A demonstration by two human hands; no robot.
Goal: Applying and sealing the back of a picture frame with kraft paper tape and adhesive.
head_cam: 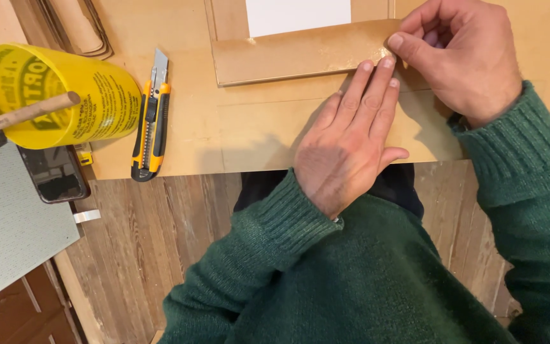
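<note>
My left hand (345,137) lies flat, fingers together, on a brown cardboard sheet (249,121), its fingertips at the lower right end of a folded cardboard strip (294,54). My right hand (456,54) is curled, thumb and forefinger pinching the strip's right end where it looks shiny, maybe with tape or glue. A white sheet (297,14) shows above the strip inside a cardboard frame. Both arms wear green knitted sleeves.
A yellow and black utility knife (151,121) lies on the cardboard to the left. A yellow tub (65,92) with a wooden stick in it stands at far left, a dark phone (55,173) below it. Plank floor shows beneath the board's front edge.
</note>
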